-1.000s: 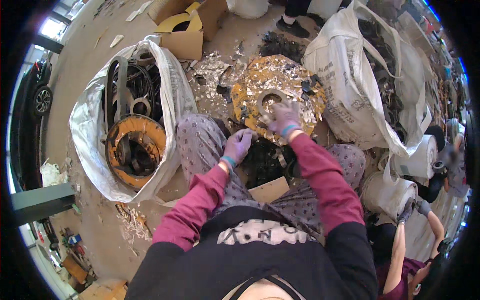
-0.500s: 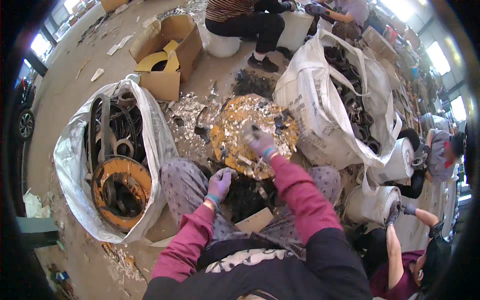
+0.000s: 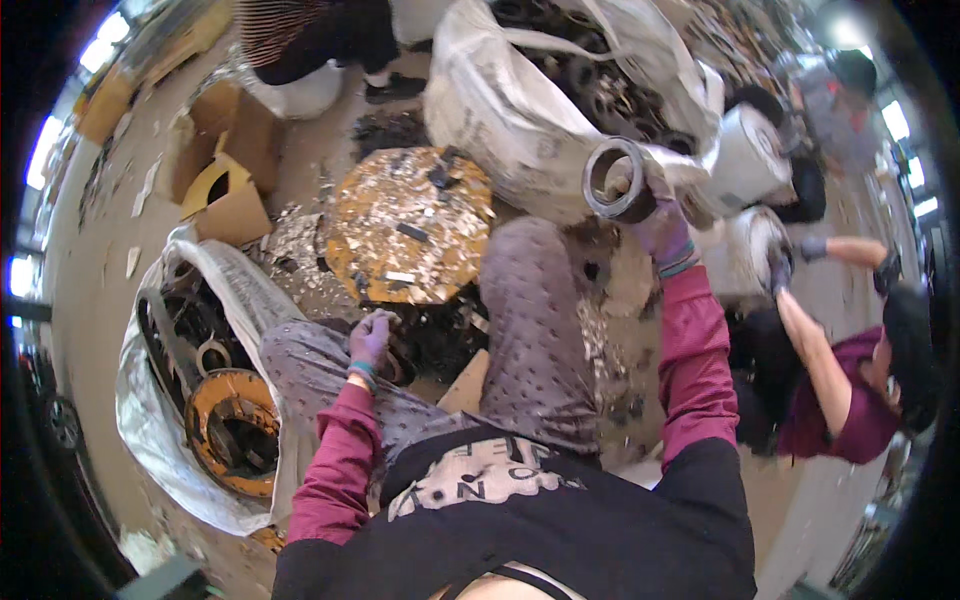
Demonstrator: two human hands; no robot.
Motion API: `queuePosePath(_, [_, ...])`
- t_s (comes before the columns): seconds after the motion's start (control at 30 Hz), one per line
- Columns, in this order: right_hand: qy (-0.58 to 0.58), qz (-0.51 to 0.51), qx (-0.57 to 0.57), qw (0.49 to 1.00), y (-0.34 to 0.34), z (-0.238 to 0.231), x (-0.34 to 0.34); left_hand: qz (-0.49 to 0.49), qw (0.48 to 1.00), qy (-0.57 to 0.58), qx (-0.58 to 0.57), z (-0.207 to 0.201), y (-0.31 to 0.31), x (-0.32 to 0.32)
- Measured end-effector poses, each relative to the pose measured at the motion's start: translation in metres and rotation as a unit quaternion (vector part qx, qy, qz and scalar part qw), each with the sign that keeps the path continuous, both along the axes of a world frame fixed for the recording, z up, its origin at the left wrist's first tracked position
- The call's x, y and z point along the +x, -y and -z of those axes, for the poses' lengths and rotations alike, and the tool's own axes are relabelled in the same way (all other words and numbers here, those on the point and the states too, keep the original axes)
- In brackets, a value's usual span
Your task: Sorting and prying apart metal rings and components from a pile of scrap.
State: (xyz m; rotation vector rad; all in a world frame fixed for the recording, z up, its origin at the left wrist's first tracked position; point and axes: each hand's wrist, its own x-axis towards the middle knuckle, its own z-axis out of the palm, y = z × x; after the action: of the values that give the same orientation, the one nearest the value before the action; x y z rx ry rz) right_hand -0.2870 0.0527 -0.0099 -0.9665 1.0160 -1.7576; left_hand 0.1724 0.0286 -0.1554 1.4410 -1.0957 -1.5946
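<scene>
My right hand [image 3: 664, 222], in a purple glove, is raised at the right, beside the large white sack. It grips a thick dark ring [image 3: 632, 207], whose open bore faces up and left. My left hand [image 3: 371, 338], also gloved, rests over my left thigh with its fingers curled in; whatever they hold, if anything, is hidden. Beyond my knees stands a round orange-yellow work surface [image 3: 385, 225]. Pale flakes and dark scraps cover it, including a short black strip [image 3: 411, 232].
A white sack [image 3: 150, 455] at left holds rings and an orange wheel [image 3: 203, 440]. Another white sack [image 3: 480, 105] holds many dark rings. A cardboard box [image 3: 245, 205] stands far left. At right, a co-worker's arm [image 3: 815, 355] reaches to a white drum [image 3: 735, 255]. Dark scraps lie between my legs.
My right hand has moved from over the round surface to the right, where the dark ring now shows clearly in it. The view has turned right; my left hand stays near my left thigh.
</scene>
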Motion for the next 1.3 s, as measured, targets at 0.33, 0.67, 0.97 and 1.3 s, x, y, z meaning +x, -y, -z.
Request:
queuePosePath(0.33, [-0.214, 0.005, 0.451, 0.866, -0.139, 0.195, -0.090, 0.055, 0.995, 0.085, 0.015, 0.046, 0.001, 0.029])
queuePosePath(0.67, [-0.615, 0.260, 0.285, 0.688, -0.123, 0.127, -0.038, 0.088, 0.979, 0.178, 0.045, 0.012, -0.006, 0.013])
queuePosePath(0.97, [-0.595, -0.070, 0.511, 0.616, -0.122, 0.320, -0.044, 0.068, 0.986, 0.133, 0.069, 0.003, 0.007, -0.001])
queuePosePath(1.3, [-0.429, 0.298, 0.173, 0.835, -0.089, 0.165, -0.052, 0.048, 0.984, 0.118, 0.122, 0.013, -0.003, 0.014])
